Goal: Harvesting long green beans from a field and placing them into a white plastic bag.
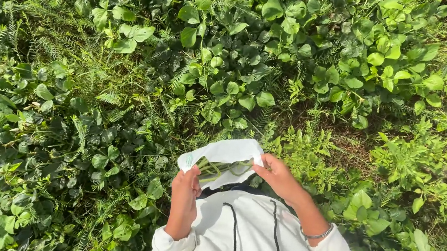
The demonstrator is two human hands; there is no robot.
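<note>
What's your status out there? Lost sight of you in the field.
Left hand and right hand each grip an edge of the white bag, holding it open. Green pods inside. Leafy plants all around.

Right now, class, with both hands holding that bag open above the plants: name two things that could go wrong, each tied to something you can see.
1. The white plastic bag is held open only at its rim by the left hand and right hand; if either grip slips, the green pods inside might spill.
2. Anything that falls could be hard to find in the dense leafy plants below, since pods and leaves are similarly green.
</note>
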